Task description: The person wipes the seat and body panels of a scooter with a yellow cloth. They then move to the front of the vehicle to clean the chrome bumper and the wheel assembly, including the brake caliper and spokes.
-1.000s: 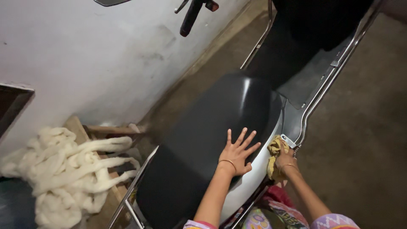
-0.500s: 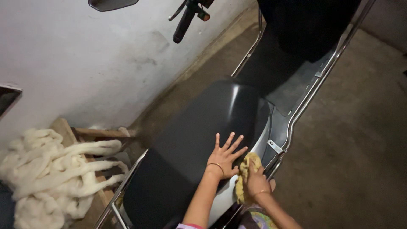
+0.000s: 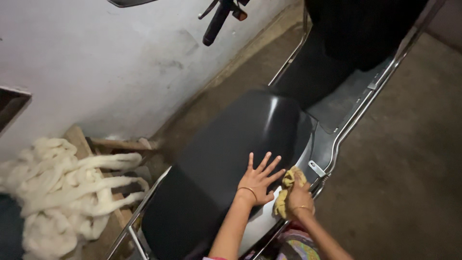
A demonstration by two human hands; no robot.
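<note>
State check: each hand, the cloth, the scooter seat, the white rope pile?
left hand: open, flat on seat, fingers spread
right hand: closed on yellow cloth
yellow cloth: bunched, pressed against silver side panel
scooter seat: closed
white rope pile: loosely heaped by wall

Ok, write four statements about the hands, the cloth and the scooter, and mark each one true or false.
1. The left hand lies flat with fingers spread on the black scooter seat. True.
2. The right hand grips a blue sponge. False: it holds a yellow cloth.
3. The cloth is pressed to the silver side panel below the seat. True.
4. The pale rope bundle lies on the seat. False: it lies beside the scooter, near the wall.
</note>
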